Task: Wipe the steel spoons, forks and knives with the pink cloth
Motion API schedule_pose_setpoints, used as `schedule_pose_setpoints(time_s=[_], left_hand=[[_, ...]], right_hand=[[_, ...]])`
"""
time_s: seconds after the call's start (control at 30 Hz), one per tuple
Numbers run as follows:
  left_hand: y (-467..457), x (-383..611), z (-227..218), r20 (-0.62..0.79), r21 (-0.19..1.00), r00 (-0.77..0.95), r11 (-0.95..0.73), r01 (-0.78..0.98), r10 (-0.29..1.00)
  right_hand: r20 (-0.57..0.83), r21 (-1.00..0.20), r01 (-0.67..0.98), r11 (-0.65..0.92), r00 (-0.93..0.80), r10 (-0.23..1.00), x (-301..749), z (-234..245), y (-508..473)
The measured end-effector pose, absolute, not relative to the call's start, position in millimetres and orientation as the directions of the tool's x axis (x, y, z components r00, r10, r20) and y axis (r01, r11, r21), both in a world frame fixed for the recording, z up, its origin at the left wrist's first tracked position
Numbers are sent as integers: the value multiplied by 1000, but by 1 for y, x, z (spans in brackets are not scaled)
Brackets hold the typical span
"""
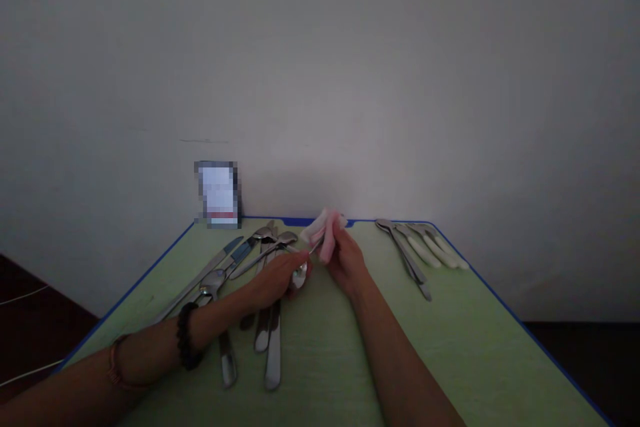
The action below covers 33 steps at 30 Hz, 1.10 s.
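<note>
My left hand (285,275), with a dark bead bracelet at the wrist, is closed on a shiny metal spoon (299,275). The spoon's bowl shows by the fingers, and its thin handle runs up into a pink and white cloth (326,235). Folded around the handle, that cloth is gripped by my right hand (349,257), whose fingertips are partly hidden behind it. Both hands are over the middle of the table's far part. Under and beside my left forearm lie several metal spoons (213,281) and knives (205,277), some overlapping.
On the right side of the green table (330,360) lie a metal spoon (403,250) and several utensils with pale handles (425,253). A phone-like screen (219,193), blurred out, leans at the back left against the wall (320,80). Blue edging (560,377) borders the tabletop.
</note>
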<state>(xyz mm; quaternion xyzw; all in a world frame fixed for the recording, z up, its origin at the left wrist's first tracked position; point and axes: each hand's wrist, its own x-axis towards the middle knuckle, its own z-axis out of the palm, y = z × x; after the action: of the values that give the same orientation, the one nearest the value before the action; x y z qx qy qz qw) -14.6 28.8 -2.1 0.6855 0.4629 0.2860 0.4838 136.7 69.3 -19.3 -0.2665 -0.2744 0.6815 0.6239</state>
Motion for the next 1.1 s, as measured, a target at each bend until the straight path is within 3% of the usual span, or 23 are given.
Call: schedule_pose_setpoints(time_s=[0.13,0.43,1.1], left_hand=[[29,-13,-1,-87,931,364,-55,361,927],[27,-14,2,-21,925,430,-146,351,903],[26,-15,0,-11,945,429,-131,300,903]], right_hand=[[7,-769,-618,-162,-262,965,135,-16,61],[-46,-685,-724,-81,-68,997,135,-20,72],[-34,-676,-726,-123,-135,990,136,-23,72]])
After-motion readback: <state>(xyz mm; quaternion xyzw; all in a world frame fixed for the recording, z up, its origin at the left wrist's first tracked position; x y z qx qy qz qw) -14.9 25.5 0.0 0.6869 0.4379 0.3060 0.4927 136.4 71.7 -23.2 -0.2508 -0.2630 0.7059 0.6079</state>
